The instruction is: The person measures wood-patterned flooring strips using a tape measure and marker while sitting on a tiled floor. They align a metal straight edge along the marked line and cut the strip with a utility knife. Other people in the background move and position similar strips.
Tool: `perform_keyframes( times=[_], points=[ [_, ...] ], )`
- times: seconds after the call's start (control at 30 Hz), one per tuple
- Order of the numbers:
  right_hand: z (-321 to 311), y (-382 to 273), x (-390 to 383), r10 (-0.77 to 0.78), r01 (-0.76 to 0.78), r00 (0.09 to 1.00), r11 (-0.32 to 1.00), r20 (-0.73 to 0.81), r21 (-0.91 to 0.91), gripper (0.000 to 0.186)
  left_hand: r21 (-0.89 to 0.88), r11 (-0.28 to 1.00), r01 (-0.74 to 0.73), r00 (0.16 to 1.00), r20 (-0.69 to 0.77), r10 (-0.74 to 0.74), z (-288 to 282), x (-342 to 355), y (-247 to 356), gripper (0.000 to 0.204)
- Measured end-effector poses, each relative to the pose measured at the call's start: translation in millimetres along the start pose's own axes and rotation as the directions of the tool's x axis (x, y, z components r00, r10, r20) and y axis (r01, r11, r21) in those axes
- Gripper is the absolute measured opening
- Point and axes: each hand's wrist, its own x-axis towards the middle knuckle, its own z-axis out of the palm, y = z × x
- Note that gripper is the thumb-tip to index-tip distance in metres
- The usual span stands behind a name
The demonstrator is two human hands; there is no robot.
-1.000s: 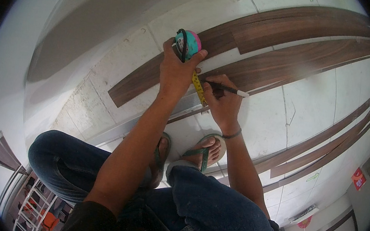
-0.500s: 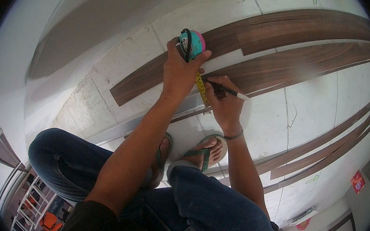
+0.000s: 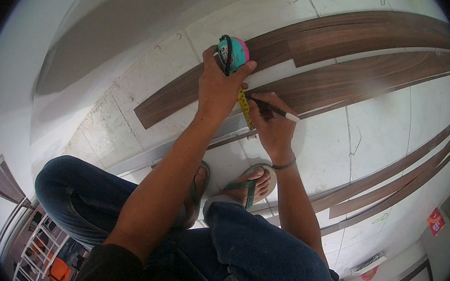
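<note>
My left hand (image 3: pixel 218 90) is closed round a teal and pink tape measure (image 3: pixel 238 54) with a black strap. Its yellow blade (image 3: pixel 245 107) runs down from the case across the end of a dark brown wood-grain plank (image 3: pixel 344 79). In my right hand (image 3: pixel 275 126) is a black marker pen (image 3: pixel 281 112) with a white end, slanting over the plank beside the blade. The pen's tip is hidden by my fingers or too small to make out. Under the blade and my left forearm lies a long grey metal strip (image 3: pixel 167 150).
A second brown plank (image 3: pixel 169 97) lies beyond on the white tiled floor (image 3: pixel 374 133). Several narrow plank strips (image 3: pixel 389 178) lie to the right. My sandalled feet (image 3: pixel 250 185) are close below the work. A white ladder (image 3: pixel 38 250) stands at the lower left.
The marker in my right hand has shifted very slightly to the left. My left hand and the tape measure stay where they were.
</note>
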Motion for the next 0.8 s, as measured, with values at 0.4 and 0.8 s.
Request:
perform_keyframes(
  times=[0.4, 0.8],
  points=[
    [1.1, 2.2, -0.4, 0.017, -0.017, 1.000, 1.000, -0.024, 0.024, 0.014, -0.015, 1.000, 0.018, 1.000, 0.000, -0.018, -1.2, 2.0, 0.4, 0.089],
    [3.0, -0.8, -1.9, 0.085, -0.078, 0.996, 0.983, -0.034, 0.164, 0.014, -0.050, 0.999, -0.017, 0.998, -0.062, 0.014, 3.1, 0.2, -2.7, 0.079]
  ],
)
